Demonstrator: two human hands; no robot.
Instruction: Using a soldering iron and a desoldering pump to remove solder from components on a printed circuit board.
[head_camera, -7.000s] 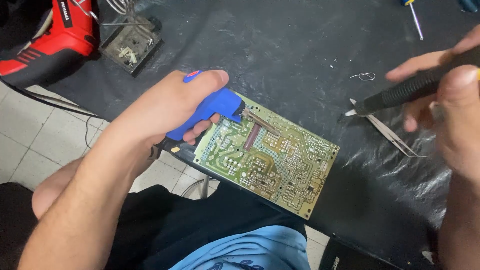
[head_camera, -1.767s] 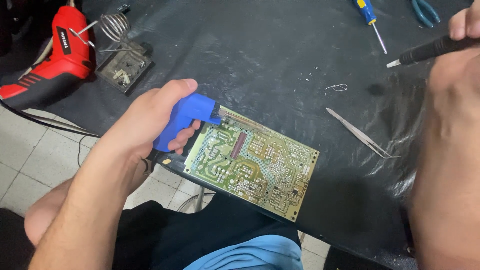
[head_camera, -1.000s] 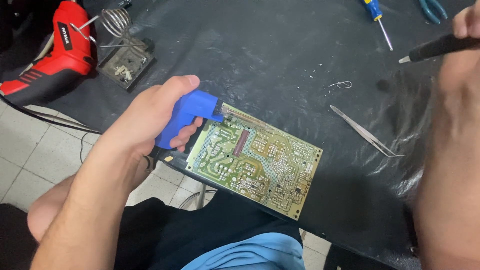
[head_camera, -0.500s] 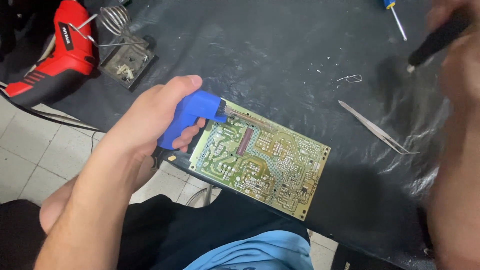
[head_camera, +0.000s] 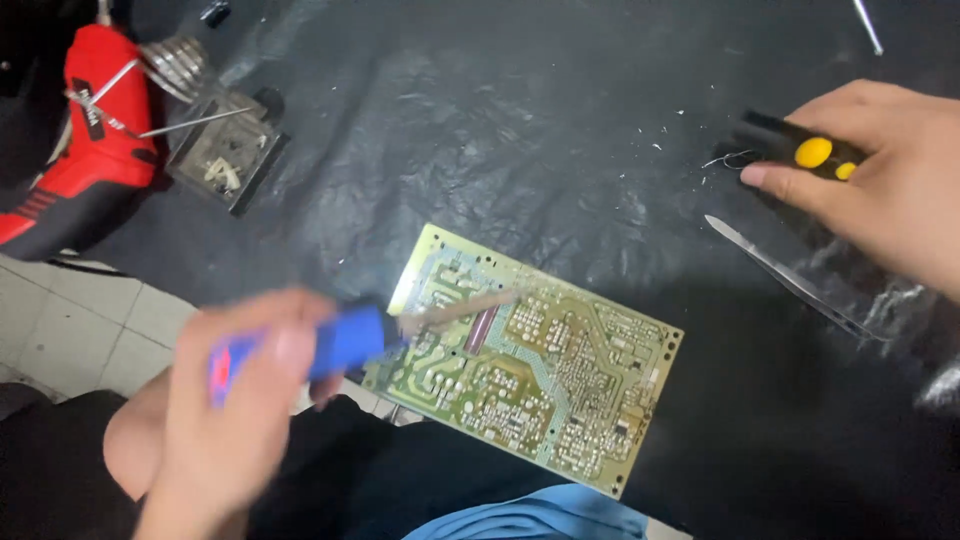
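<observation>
Two hands at work. Left hand (head_camera: 240, 400), blurred, clenched around blue-handled tool (head_camera: 340, 340), tip over circuit board (head_camera: 530, 355) lying flat at table's near edge: likely light, stiff, fragile, best held by edges. Right hand (head_camera: 880, 190) grasping black-and-yellow handle (head_camera: 805, 150), tweezers (head_camera: 790, 275) beside.

Electronics repair bench: circuit board (head_camera: 530, 360), soldering stand (head_camera: 215, 150)

A desk covered in crinkled, glossy black plastic sheeting (head_camera: 520, 130) fills the view, with pale square floor tiles (head_camera: 90, 320) at lower left.
</observation>
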